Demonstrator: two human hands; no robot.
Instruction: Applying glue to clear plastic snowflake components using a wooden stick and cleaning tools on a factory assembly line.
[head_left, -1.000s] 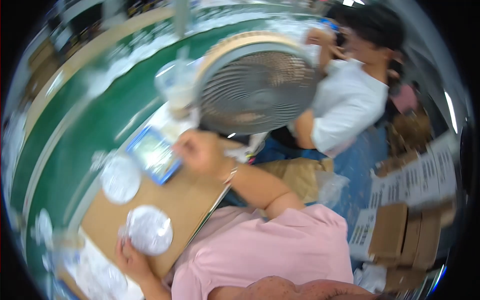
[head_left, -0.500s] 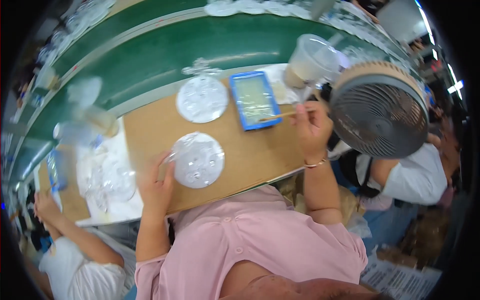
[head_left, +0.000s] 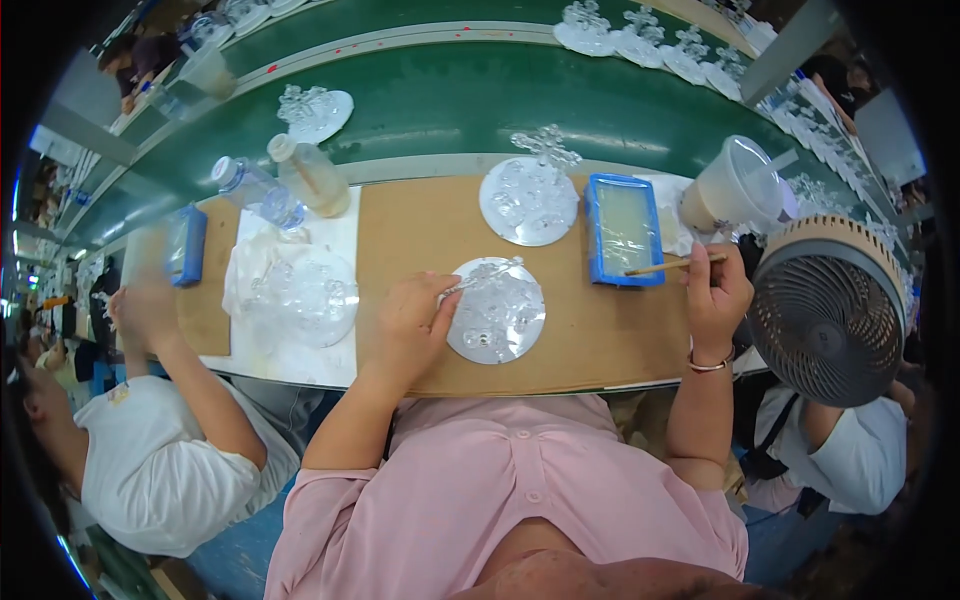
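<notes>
A person in a pink top works at a cardboard-covered table, left hand [head_left: 412, 325] and right hand [head_left: 722, 300] both occupied. The view has swung since 1 second ago: the round fan [head_left: 830, 330], then at upper centre, now stands at right, and the right hand, then blurred beside the blue tray [head_left: 596, 235], now steadies a thin wooden stick [head_left: 685, 264]. Since 0.5 seconds ago the scene has sharpened, bringing 2 bottles [head_left: 258, 190] at upper left into focus; the stick's tip remains at the tray's lower edge.

At centre, a shiny round disc [head_left: 497, 330] lies on the cardboard [head_left: 590, 350], just right of the left hand, whose thumb and forefinger pinch a clear piece [head_left: 485, 272] over the disc's upper left — whether the 2 are joined cannot be told. The right hand, right of centre, grips the stick between thumb and fingers, well apart from the disc. Another disc [head_left: 525, 225] lies above, near the tray; a plastic cup [head_left: 728, 190] stands at upper right.
</notes>
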